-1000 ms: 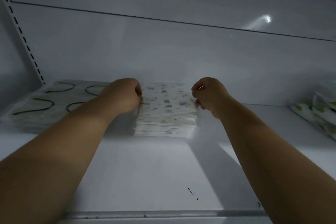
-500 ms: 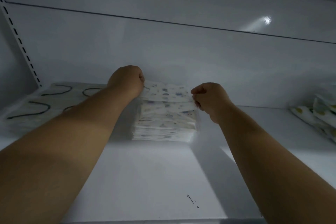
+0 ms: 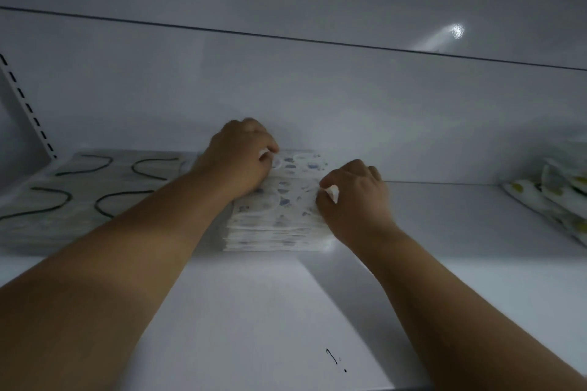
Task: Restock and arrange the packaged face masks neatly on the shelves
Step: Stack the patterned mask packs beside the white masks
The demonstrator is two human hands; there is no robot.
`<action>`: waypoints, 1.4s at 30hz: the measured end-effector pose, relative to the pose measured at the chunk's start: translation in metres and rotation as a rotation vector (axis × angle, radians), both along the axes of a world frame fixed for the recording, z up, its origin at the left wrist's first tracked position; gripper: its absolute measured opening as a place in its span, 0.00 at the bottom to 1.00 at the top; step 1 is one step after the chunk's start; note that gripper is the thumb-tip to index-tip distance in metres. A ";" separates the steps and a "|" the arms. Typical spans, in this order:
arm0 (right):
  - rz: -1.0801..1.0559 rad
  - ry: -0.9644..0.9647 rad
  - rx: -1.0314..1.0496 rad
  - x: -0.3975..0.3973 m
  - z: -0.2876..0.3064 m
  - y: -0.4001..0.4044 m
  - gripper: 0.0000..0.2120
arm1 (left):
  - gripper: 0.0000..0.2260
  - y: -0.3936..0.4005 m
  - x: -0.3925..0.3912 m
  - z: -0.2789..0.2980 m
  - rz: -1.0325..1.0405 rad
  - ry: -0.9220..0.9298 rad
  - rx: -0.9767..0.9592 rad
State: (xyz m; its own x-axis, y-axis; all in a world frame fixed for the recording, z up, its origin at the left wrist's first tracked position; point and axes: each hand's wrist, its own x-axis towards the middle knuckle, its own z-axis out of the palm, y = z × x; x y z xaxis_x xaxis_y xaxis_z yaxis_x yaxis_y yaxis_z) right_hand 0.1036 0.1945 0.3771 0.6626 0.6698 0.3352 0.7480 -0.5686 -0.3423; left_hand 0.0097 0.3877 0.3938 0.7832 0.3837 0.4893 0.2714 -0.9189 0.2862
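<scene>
Pinching opposite corners of the blue-print mask stack, left hand and right hand, fingers curled tight, square it beside the black-loop packs, likely for neatness.

Both hands, left and right, grip the mask stack on the shelf.

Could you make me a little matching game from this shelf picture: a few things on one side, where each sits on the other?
Things:
1. blue-spotted mask stack
2. black-looped mask packs
3. yellow-patterned mask packs
4. slotted upright

Places:
A. far right of the shelf
B. left back corner
C. between both hands
D. flat, left of the hands

Pairs: 1-C, 2-D, 3-A, 4-B
</scene>
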 end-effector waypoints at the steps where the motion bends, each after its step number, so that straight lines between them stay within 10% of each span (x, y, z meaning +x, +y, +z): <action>1: 0.041 -0.025 -0.026 -0.002 0.000 0.001 0.10 | 0.11 -0.002 0.001 0.000 -0.097 0.068 -0.025; 4: 0.109 -0.050 -0.075 -0.005 -0.005 0.000 0.10 | 0.13 -0.007 0.005 -0.006 -0.127 0.307 -0.034; 19: 0.319 0.018 -0.327 -0.003 0.011 0.021 0.27 | 0.41 -0.039 -0.033 -0.022 -0.046 0.338 0.144; 30: 0.339 0.142 -0.527 0.005 0.022 0.046 0.25 | 0.39 -0.031 -0.030 -0.029 0.010 0.414 0.016; 35: 0.203 0.230 -0.073 0.012 0.016 0.029 0.27 | 0.27 -0.035 -0.045 -0.019 0.046 -0.030 -0.313; 39: -0.096 0.920 0.590 0.007 -0.001 0.002 0.20 | 0.18 -0.052 -0.062 -0.036 0.299 -0.375 -0.863; 42: -0.168 1.083 0.584 -0.004 -0.025 0.003 0.17 | 0.23 -0.065 -0.060 -0.048 0.281 -0.473 -1.133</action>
State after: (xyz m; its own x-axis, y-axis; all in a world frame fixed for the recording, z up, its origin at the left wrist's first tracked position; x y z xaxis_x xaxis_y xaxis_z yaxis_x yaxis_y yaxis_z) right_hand 0.1001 0.1971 0.3524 0.8471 0.4846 -0.2182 -0.1450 -0.1844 -0.9721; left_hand -0.0507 0.3230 0.3460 0.4449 0.8955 -0.0136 0.0736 -0.0215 0.9971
